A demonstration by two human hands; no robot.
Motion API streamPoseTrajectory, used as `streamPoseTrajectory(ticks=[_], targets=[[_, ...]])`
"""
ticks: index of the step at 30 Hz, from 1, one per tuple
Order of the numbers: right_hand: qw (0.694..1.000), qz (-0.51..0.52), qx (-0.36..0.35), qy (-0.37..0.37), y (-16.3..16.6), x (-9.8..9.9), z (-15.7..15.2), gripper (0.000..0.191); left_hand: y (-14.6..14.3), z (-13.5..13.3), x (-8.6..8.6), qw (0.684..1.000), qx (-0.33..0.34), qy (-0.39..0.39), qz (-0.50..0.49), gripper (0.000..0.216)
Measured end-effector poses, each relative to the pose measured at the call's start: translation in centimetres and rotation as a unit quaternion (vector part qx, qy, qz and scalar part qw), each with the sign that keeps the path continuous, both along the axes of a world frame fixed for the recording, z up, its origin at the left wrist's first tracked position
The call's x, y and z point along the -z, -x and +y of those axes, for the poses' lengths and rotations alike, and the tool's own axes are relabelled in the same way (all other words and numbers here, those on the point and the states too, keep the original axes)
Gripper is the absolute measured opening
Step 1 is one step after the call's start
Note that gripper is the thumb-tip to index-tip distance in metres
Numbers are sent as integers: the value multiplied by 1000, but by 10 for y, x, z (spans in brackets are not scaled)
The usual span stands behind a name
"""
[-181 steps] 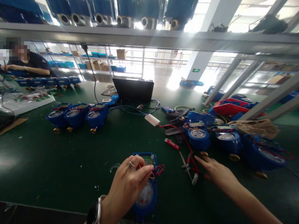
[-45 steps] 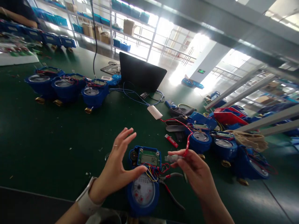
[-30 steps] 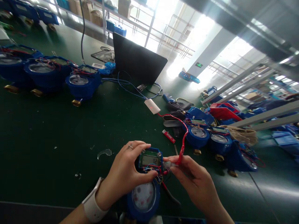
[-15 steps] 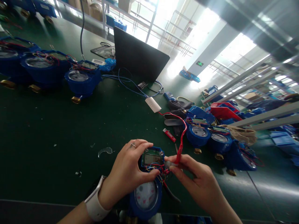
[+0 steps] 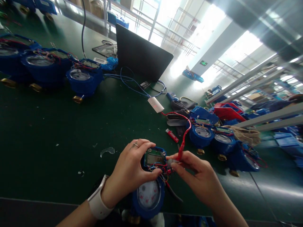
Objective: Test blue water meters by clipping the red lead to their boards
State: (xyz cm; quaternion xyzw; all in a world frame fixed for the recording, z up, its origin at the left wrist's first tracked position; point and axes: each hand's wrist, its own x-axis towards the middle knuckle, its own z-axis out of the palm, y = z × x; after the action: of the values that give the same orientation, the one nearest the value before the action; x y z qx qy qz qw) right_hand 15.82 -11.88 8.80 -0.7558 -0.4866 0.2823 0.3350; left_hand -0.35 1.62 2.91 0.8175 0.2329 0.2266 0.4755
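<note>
A blue water meter (image 5: 148, 196) stands at the table's front edge, its round dial facing up and its display box uncovered. My left hand (image 5: 134, 168) wraps round the box, thumb on the near side and fingers on the far side of the circuit board with its small screen (image 5: 155, 159). Between the thumb and fingers of my right hand (image 5: 195, 173) is a pale connector (image 5: 170, 163), held against the box's right side. From it a red cable (image 5: 187, 132) runs to a white adapter box (image 5: 155, 104). Thin coloured wires bunch below the board; where the connector meets them is hidden.
More blue meters stand in a row at the left (image 5: 80, 78) and at the right (image 5: 201, 134). A black laptop (image 5: 143, 53) is at the back, with blue cables beside it. On the green table lie a red marked stick (image 5: 172, 135) and a clear plastic scrap (image 5: 107, 152).
The digits on the small screen have become fainter. Both hands keep their hold on the meter and connector, with only a slight shift of the right hand and the view.
</note>
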Motion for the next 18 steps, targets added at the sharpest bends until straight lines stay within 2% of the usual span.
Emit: streamPoseTrajectory(ticks=[18], targets=[[999, 24, 13, 18, -1, 1, 11, 11, 2, -4, 0, 1000, -11, -18, 13, 50]])
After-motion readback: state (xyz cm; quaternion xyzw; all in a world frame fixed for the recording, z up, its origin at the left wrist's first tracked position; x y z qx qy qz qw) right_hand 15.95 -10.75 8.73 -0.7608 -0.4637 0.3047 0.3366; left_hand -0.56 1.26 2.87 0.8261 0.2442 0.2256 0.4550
